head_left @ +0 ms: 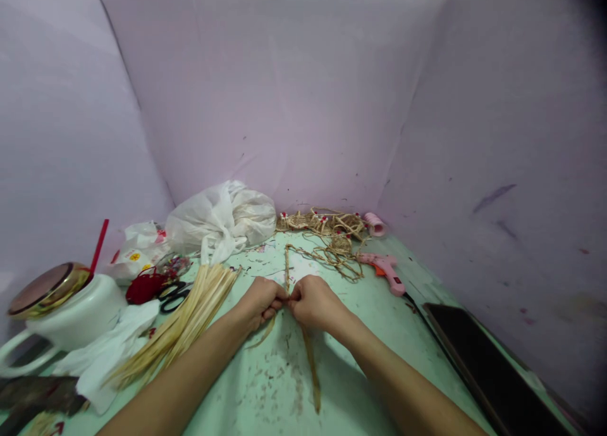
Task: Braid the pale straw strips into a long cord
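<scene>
Clock positions are taken from the joined hands. Nearest, at 5 to 6 o'clock, a flat, tan, slightly creased strand (310, 366) is seen trailing over the pale green tabletop (265, 404); a shorter strand (263, 335) is shown at 7. At the centre, the straw cord (287, 265) is pinched between thumb and fingers of the left hand (263, 303) and of the right hand (313, 302), the fingertips being closed together. The cord, narrow, golden-brown and tightly twisted, is extended to 12 o'clock, then bent towards 1. Loose straw (190, 322) is fanned at 8 to 9, with black-handled scissors (173, 297) beyond. A pink glue gun (386, 271) is placed at 2 to 3; its small label cannot be read. Farther, a white packet (137, 255) at 10 is marked with yellow roundels, their detail illegible. Wound straw pieces (327, 224) with red-and-white trim are set at 1.
</scene>
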Available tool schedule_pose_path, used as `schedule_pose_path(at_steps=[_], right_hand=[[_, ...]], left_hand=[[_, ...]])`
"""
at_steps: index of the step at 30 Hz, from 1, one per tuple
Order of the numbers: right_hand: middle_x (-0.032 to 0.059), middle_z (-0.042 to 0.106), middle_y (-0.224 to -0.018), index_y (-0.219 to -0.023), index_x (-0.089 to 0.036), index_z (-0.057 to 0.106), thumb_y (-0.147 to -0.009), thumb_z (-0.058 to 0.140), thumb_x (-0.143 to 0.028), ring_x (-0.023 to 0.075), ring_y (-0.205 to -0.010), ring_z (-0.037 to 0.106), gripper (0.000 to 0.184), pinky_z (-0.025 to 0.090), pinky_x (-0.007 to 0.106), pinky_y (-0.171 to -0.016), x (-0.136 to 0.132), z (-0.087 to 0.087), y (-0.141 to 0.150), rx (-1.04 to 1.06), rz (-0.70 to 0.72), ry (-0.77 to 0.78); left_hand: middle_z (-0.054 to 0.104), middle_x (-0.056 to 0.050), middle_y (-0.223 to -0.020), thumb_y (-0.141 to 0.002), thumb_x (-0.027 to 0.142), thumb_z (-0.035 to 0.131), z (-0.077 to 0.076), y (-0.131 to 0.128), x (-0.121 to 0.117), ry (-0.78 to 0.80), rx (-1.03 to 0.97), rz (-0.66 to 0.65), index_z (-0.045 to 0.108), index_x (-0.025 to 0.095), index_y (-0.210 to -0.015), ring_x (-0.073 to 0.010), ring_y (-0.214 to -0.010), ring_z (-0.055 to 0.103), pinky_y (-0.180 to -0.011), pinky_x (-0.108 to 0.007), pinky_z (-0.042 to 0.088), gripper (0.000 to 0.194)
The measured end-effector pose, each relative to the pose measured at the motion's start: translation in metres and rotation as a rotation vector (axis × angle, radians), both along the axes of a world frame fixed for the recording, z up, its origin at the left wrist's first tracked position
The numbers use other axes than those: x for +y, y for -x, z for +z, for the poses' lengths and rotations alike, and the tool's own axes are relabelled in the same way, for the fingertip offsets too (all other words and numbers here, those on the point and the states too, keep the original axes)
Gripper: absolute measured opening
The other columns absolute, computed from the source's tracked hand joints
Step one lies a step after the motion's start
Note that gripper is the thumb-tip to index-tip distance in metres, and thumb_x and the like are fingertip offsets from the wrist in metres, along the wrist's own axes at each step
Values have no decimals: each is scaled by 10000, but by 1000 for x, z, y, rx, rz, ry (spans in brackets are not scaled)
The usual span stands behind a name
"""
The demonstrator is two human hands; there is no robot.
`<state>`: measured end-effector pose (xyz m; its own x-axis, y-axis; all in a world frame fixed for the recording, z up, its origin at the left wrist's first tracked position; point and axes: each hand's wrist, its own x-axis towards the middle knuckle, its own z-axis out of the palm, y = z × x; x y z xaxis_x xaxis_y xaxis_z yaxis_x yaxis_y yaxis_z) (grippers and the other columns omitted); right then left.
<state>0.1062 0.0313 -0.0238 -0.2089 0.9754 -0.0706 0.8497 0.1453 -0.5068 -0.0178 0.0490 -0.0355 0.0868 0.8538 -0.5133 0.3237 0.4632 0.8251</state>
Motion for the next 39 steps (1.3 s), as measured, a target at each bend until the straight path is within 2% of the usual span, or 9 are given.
schedule_pose_path(at_steps=[7,12,15,17,20,23,30,35,39], right_hand=[[146,667,-757,-721,-128,682,-615,503,-127,177,-601,558,208,261,253,-484,-16,9,11,-152,27,-77],[110,657,-695,-679,-137,670,-591,503,-117,182,-600,562,191,261,249,-471,-19,19,9,-142,84,-11],[58,616,-588,-605,-143,635,-590,511,-119,160,-563,549,128,305,231,-474,-9,20,0,46,60,75],[40,599,-588,-626,-138,605,-610,501,-95,142,-569,551,114,355,219,-503,0,16,-6,277,-66,96],[29,582,-590,-671,-139,548,-663,466,-71,119,-544,551,107,426,225,-538,8,6,-7,683,-220,374],[25,569,-547,-649,-136,514,-693,449,-58,105,-493,540,111,454,238,-541,9,-3,-2,931,-198,646],[-31,459,-388,-503,-116,499,-649,485,-71,19,-297,253,153,150,171,-311,12,-13,1,799,-207,521],[-62,393,-352,-485,-142,465,-603,515,-124,26,-286,219,130,119,193,-312,17,-26,-1,789,-213,491],[-45,473,-406,-515,-142,481,-582,507,-126,22,-294,227,74,105,188,-312,17,-31,0,858,-190,505]], left_hand=[[299,81,-355,-512,278,577,-4,10,4,-32,-120,-108,350,173,-449,-8,-281,194,-324,-181,50,258],[293,81,-329,-488,216,552,-3,9,4,-116,-107,-89,325,182,-426,-12,-269,195,-314,-186,63,238],[281,85,-323,-507,200,530,-3,10,4,-95,-89,-103,331,183,-434,-20,-255,197,-305,-190,64,213],[270,90,-330,-509,185,523,-3,11,5,-73,-102,-119,335,181,-438,-21,-251,193,-302,-191,56,201],[274,89,-342,-515,185,520,-2,13,6,-47,-138,-150,359,175,-448,-23,-253,194,-300,-193,51,174],[270,88,-341,-527,186,508,-1,15,7,-48,-177,-192,385,168,-455,-21,-255,181,-301,-195,54,144],[304,81,-348,-518,195,521,-2,15,8,-84,-112,-237,413,162,-460,-24,-263,200,-299,-190,90,126],[407,41,-365,-551,239,525,0,19,9,-142,155,-299,509,139,-484,-48,-274,267,-317,-198,158,121],[483,4,-410,-572,219,508,10,19,6,-235,410,-340,572,128,-516,-66,-340,337,-377,-203,231,125]])
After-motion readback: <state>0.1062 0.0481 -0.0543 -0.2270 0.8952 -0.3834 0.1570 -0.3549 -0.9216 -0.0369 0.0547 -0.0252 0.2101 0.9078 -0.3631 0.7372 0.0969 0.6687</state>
